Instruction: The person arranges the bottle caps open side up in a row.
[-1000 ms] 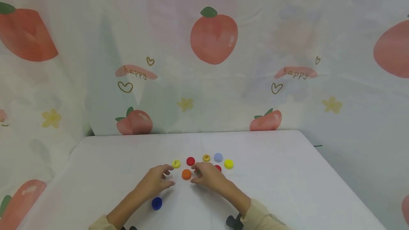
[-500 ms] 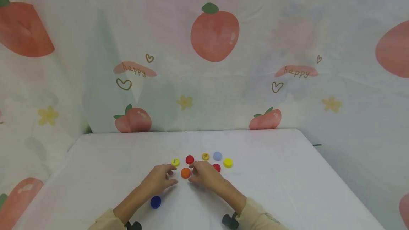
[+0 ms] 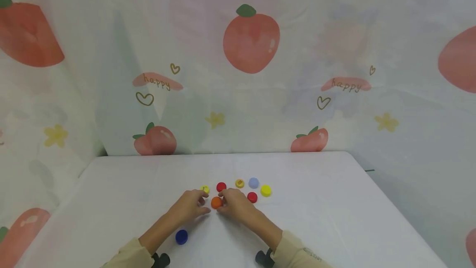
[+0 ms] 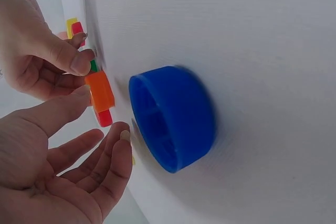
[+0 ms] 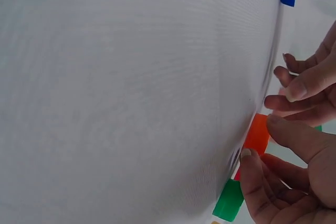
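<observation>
An orange bottle cap (image 3: 216, 202) lies on the white table between both hands. My right hand (image 3: 238, 206) reaches over from the right, thumb and index fingertips right at the cap's edge, fingers loosely bent. Facing it from the left is my left hand (image 3: 187, 206), thumb and fingers spread apart, holding nothing. A green cap (image 5: 229, 200) sits just by the right fingers; the right hand hides it in the head view. Nearer the left forearm is a dark blue cap (image 3: 181, 237), large in the left wrist view with its hollow side showing.
Beyond the hands lie two red caps (image 3: 221, 187), a yellow cap (image 3: 265, 190), a light blue cap (image 3: 253, 183) and a golden-yellow cap (image 3: 239, 183). The left fingers partly cover another yellow cap (image 3: 205, 189). A printed cloth hangs behind the white table (image 3: 334, 210).
Both hands have drawn closer together around the orange cap, the left moving right and the right moving left. The caps keep their places.
</observation>
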A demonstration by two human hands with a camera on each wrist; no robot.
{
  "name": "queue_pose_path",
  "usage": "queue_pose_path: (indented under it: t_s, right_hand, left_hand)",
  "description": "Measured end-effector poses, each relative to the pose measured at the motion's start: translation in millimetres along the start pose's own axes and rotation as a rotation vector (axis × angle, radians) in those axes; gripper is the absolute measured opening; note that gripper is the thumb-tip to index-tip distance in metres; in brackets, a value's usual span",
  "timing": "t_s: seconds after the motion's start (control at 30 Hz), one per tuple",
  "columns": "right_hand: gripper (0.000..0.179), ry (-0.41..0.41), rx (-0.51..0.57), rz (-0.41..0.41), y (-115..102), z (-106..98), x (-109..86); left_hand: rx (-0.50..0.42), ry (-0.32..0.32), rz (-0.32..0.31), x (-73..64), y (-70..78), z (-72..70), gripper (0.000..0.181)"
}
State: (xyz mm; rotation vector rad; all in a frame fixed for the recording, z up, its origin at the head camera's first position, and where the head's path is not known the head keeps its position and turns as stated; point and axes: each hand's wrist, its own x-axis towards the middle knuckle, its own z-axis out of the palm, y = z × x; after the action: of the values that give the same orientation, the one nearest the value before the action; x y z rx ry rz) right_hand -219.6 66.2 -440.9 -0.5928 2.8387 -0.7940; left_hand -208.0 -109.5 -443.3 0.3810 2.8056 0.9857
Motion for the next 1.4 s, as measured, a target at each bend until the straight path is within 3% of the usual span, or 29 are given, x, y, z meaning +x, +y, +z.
queue_pose_path:
  t_s: [0.63,0.97,1.4]
  right_hand:
    - [0.034,0.005,-0.055,-0.027,-3.1,2.5,-0.6]
    - [0.03,0.014,-0.057,-0.037,-4.5,2.9,-1.2]
    - [0.03,0.015,-0.041,-0.072,-1.4,3.4,-0.2]
  left_hand:
    - [0.037,-0.016,0.007,12.3,1.4,7.1,0.036]
    - [0.053,0.002,0.068,12.8,4.3,8.8,0.024]
    - [0.047,0.01,0.08,9.6,4.2,6.3,0.02]
